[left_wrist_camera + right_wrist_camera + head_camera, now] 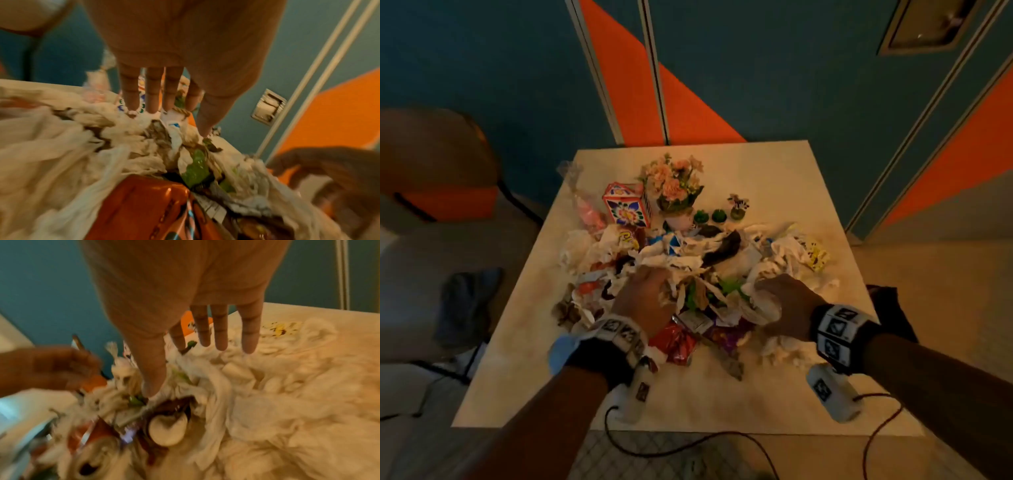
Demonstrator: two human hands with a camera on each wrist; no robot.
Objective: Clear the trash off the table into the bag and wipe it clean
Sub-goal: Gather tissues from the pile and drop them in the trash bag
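Note:
A heap of trash (688,260) covers the middle of the white table (722,404): crumpled tissues, a red snack wrapper (674,342), a green wrapper (729,286). My left hand (650,284) lies on the heap's near left, my right hand (774,291) on its near right. In the left wrist view the left hand (164,110) has straight fingers whose tips touch tissue above the red snack wrapper (148,203). The right wrist view shows the right hand (205,353) spread over white tissues, thumb tip down in the pile. Neither hand grips anything.
Behind the heap stand a pot of pink flowers (678,185), a colourful patterned box (625,209) and small green plants (710,216). Something dark (890,311) hangs off the table's right edge. A chair (438,161) and dark cloth (469,301) are at left. Cables (688,442) trail in front.

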